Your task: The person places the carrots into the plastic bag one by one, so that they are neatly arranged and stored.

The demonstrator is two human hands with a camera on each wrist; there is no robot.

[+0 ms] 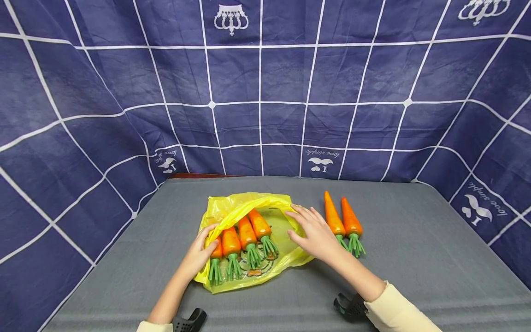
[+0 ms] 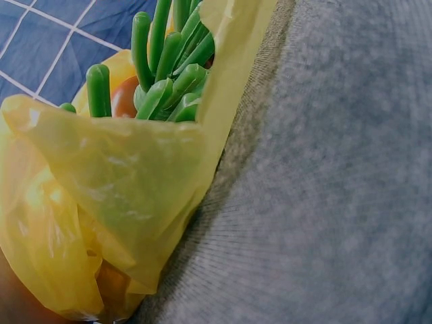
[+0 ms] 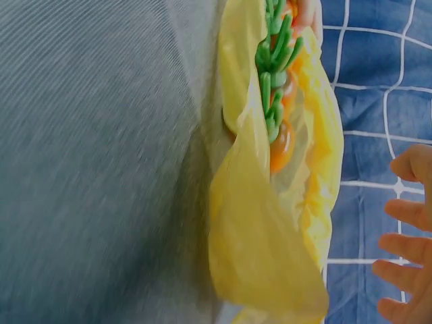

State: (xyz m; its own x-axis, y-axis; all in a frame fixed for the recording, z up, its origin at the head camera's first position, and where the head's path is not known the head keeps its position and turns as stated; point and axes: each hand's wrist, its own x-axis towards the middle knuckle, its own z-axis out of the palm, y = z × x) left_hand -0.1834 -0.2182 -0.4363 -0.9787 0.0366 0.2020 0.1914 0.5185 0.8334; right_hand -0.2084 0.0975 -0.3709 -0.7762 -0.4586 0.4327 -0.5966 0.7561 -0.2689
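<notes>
Bag pinched by left hand, four carrots held inside, right hand spread, two carrots laid outside

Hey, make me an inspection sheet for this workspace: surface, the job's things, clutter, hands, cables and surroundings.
Surface: grey table, fabric-like texture.
Job's things: yellow plastic bag lies with its mouth open toward the person; four carrots show inside, green stalks toward the opening; two loose carrots lie on the table, right of the bag.
Clutter: nothing seen.
Hands: left hand holds the bag's left edge; right hand is at the bag's right side, fingers spread.
Cables: nothing seen.
Surroundings: blue curtain with white grid lines, behind and on both sides.
</notes>
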